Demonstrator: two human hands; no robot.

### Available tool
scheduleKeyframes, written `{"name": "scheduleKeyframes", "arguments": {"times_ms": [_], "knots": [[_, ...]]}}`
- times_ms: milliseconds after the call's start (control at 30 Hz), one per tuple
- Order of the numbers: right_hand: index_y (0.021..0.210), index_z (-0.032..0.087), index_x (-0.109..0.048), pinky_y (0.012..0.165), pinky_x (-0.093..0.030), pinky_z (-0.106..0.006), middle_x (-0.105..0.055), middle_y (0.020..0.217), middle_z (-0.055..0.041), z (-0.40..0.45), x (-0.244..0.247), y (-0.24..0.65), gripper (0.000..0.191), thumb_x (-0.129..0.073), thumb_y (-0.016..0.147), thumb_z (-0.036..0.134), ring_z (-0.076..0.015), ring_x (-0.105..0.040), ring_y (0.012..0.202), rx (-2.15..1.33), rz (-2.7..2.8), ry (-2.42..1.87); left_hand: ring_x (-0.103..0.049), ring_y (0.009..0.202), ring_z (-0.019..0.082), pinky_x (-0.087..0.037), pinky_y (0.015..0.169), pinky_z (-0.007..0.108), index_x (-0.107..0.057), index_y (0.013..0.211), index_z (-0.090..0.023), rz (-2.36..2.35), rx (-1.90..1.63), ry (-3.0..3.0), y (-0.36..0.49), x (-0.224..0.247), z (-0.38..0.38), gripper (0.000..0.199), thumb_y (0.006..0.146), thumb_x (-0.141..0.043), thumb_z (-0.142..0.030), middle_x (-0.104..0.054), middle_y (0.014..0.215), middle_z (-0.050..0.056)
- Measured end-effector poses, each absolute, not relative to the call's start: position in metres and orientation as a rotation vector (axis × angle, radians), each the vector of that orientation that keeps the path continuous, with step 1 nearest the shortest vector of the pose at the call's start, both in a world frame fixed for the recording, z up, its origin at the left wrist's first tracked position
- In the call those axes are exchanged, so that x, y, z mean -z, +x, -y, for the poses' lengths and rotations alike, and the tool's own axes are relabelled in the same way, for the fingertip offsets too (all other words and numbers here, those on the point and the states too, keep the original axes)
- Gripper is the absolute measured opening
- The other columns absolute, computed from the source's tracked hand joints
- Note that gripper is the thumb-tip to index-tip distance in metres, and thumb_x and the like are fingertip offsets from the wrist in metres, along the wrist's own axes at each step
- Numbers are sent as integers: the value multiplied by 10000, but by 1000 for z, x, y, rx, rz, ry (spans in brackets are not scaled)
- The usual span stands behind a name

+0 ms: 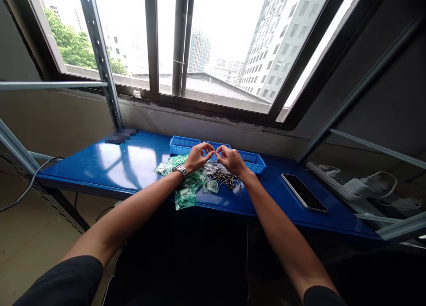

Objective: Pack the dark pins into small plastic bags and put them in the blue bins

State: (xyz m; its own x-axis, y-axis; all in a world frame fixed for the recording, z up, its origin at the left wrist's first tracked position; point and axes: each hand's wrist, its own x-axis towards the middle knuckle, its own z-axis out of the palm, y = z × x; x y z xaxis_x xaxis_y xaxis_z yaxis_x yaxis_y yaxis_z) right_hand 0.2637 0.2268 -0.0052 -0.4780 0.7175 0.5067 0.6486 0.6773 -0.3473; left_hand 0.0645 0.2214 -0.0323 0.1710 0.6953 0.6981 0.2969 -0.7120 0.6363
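Above the blue table, my left hand (199, 156) and my right hand (230, 159) meet fingertip to fingertip. Both hands are pinched, and whatever lies between the fingertips is too small to make out. Green plastic bags (187, 188) with small contents lie under and beside my left hand. A loose pile of small dark and brass-coloured parts (225, 179) sits just below my right hand. Behind the hands stand blue trays, one at the left (184, 142) and one at the right (255, 164), with another partly hidden between them.
A phone (304, 192) lies on the blue table (133, 164) to the right. Farther right are a power strip and white chargers (354, 187) with cables. Metal shelf posts (100, 53) rise at the sides, and a window is behind the table.
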Motion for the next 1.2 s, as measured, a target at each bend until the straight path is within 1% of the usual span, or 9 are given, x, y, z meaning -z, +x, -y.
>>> {"name": "scheduleKeyframes", "arguments": {"times_ms": [133, 300, 500, 700, 933, 1033, 1200], "knots": [[963, 189, -625, 597, -311, -263, -571, 675, 17, -225, 13, 266, 237, -547, 975, 412, -133, -462, 559, -143, 2239, -1041, -651, 807, 183, -463, 670, 290, -729, 926, -182, -939, -1542, 2111, 65, 32, -221, 197, 929, -687, -375, -738, 897, 55], [952, 188, -632, 581, -311, -263, -538, 639, 30, -223, 18, 267, 237, -546, 971, 408, -132, -449, 541, -191, 2215, -1035, -660, 814, 183, -475, 682, 292, -730, 929, -176, -944, -1511, 2106, 65, 33, -220, 216, 922, -697, -389, -749, 925, 60], [1005, 187, -670, 580, -353, -264, -507, 620, 44, -224, 26, 266, 309, -633, 929, 484, -132, -436, 535, -340, 2121, -974, -662, 808, 187, -465, 663, 286, -739, 915, -171, -935, -1488, 2068, 65, 31, -220, 264, 918, -701, -432, -749, 894, 60], [945, 191, -682, 564, -355, -274, -436, 590, 54, -220, 25, 265, 265, -629, 946, 450, -128, -397, 518, -268, 1984, -930, -648, 797, 183, -462, 665, 290, -733, 915, -175, -960, -1486, 2097, 65, 32, -221, 235, 929, -687, -404, -739, 888, 59], [925, 197, -686, 567, -365, -267, -412, 579, 60, -212, 22, 261, 217, -650, 936, 411, -122, -395, 514, -224, 1964, -864, -604, 777, 178, -456, 663, 298, -738, 922, -186, -947, -1419, 2231, 66, 36, -222, 157, 900, -726, -341, -714, 921, 59], [908, 199, -680, 555, -353, -263, -407, 583, 59, -214, 22, 262, 202, -665, 924, 400, -119, -387, 516, -239, 1942, -865, -587, 763, 174, -467, 669, 304, -741, 919, -190, -955, -1440, 2216, 65, 35, -221, 171, 900, -734, -360, -706, 938, 60], [885, 198, -687, 547, -346, -263, -422, 594, 47, -219, 25, 265, 222, -680, 899, 420, -126, -396, 536, -306, 1946, -917, -621, 809, 182, -483, 678, 302, -741, 924, -186, -934, -1509, 2136, 64, 34, -221, 228, 917, -719, -414, -699, 945, 69]]}}
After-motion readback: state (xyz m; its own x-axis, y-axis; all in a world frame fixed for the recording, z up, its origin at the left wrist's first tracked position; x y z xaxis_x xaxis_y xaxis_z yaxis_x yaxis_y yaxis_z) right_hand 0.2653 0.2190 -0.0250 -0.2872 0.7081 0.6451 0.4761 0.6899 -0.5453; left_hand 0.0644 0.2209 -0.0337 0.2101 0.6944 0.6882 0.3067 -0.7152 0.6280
